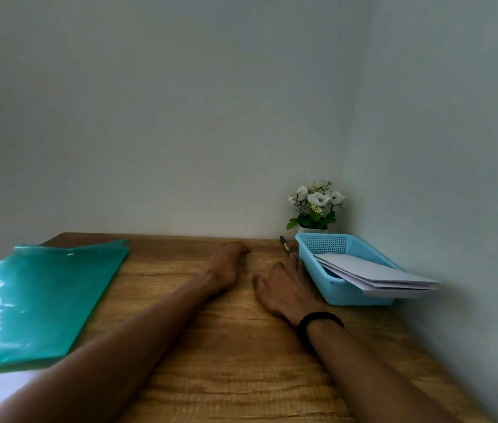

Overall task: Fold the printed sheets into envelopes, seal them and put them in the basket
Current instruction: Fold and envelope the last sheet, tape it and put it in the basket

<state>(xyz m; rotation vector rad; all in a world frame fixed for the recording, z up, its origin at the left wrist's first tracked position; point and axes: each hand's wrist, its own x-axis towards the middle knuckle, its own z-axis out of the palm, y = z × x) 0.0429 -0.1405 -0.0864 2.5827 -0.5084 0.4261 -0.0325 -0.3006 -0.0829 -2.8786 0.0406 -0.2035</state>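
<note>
A light blue mesh basket (330, 288) stands at the right of the wooden desk, by the wall. Several white folded envelopes (376, 274) lie stacked in it and overhang its right rim. My right hand (284, 290) rests flat on the desk just left of the basket, fingers spread toward a pen (286, 246). A black band circles that wrist. My left hand (226, 264) lies on the desk in the middle, fingers curled under, holding nothing that I can see.
A green plastic folder (37, 300) lies on the desk's left part, overhanging the left edge. A small pot of white flowers (315, 206) stands in the back right corner behind the basket. Walls close off the back and right side of the wooden desk (226, 361).
</note>
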